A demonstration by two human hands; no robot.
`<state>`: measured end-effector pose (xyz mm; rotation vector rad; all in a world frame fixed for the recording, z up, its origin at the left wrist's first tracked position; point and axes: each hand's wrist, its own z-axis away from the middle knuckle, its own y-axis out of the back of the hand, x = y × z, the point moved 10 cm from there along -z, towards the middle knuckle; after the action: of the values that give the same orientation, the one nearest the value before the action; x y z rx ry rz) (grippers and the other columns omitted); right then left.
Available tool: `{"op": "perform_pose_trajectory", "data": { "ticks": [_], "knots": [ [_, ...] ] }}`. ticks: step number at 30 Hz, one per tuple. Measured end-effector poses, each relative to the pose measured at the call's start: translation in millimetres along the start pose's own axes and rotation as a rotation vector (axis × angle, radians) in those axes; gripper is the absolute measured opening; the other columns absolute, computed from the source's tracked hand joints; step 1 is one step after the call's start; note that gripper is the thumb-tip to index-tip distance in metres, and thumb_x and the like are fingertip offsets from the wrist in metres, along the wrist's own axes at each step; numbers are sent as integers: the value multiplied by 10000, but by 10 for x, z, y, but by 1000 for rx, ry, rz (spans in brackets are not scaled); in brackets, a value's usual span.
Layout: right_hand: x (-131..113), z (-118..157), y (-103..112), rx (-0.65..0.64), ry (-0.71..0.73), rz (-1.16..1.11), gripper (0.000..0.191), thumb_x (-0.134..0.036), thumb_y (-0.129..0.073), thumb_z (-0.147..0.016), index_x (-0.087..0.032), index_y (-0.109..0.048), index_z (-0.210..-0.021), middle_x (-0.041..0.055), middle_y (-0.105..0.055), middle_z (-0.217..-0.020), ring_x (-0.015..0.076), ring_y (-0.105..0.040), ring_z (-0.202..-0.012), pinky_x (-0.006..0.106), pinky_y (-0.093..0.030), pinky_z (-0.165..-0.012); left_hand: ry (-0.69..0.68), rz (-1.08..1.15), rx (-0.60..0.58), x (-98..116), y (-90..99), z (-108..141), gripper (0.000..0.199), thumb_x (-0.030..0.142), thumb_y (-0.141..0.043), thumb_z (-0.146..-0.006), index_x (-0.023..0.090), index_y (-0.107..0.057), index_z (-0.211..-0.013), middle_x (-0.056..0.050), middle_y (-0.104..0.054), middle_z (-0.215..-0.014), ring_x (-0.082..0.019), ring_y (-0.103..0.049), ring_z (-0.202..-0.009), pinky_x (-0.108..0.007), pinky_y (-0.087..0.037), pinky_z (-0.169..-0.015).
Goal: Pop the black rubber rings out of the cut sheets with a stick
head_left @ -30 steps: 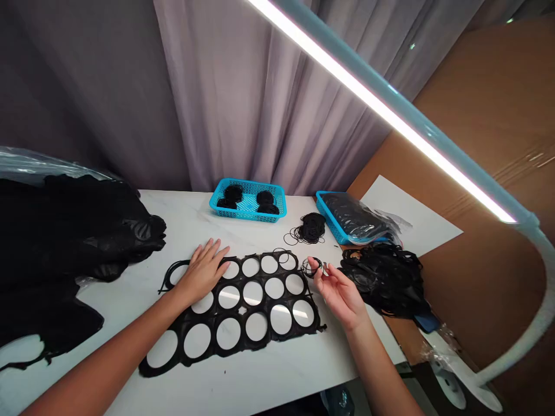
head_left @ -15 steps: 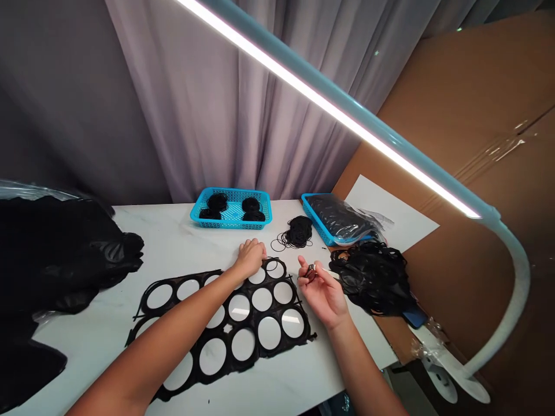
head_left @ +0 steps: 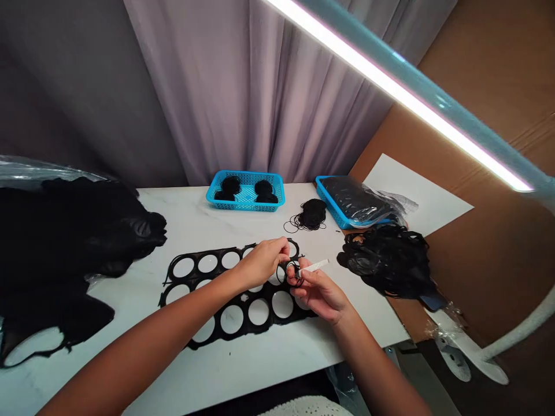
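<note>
A black heap (head_left: 73,242) crowds the left edge, white tabletop (head_left: 134,294) separating it from a hole-cut black sheet (head_left: 245,318) at lower center. Over the sheet's right end, the left hand (head_left: 265,261) bunches its fingers, their grip unclear, beside the right hand (head_left: 323,293), grasping a white-handled tool (head_left: 318,265) amid thin black loops (head_left: 298,274); tabletop opens rightward.

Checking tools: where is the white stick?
Head view, right of centre: the white stick is in the right hand, beside the left hand, near the holed black sheet.
</note>
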<state>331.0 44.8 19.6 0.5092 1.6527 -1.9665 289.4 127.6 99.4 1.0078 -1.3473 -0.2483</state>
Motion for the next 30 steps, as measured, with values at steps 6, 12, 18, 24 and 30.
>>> {"op": "perform_pose_trajectory", "data": {
  "ticks": [6,12,18,24,30],
  "knots": [
    [4,93,66,130,127,78,253,-213,-764,-793,-203,-519,-730,22,-652,-948,83,-455,-653,187,-359,-536,19,-116,110,-116,-6,1057,195,184,-399,-992,187,-575,-907,-58,-621,-944,-206,-597,-853,-360,-491,-777],
    [390,118,-268,7,135,898,201,-236,-675,-847,-198,-532,-711,32,-652,-917,171,-567,-850,301,-410,-753,-177,-576,111,-14,-490,1909,346,214,-470,-1002,199,-544,-1339,-117,-526,-1422,-284,-482,-1326,-468,-458,-1046],
    [532,175,-360,-51,147,1242,199,-191,-635,-847,-203,-511,-693,21,-653,-890,186,-571,-849,328,-399,-779,-155,-666,101,-31,-618,1995,423,274,-473,-1009,185,-485,-1422,-131,-432,-1515,-292,-402,-1401,-476,-452,-1074],
    [523,180,-385,-49,174,1296,170,-190,-622,-848,-210,-533,-705,24,-655,-864,188,-574,-826,325,-408,-759,-155,-643,117,-51,-613,2018,408,274,-496,-996,202,-515,-1397,-125,-435,-1514,-293,-395,-1404,-480,-448,-1080],
    [514,163,-405,-70,177,1322,198,-190,-625,-855,-211,-508,-696,25,-655,-872,185,-579,-822,326,-414,-759,-145,-628,120,-58,-614,2022,406,242,-483,-993,204,-517,-1396,-120,-425,-1522,-286,-390,-1408,-475,-438,-1090]
  ]
}}
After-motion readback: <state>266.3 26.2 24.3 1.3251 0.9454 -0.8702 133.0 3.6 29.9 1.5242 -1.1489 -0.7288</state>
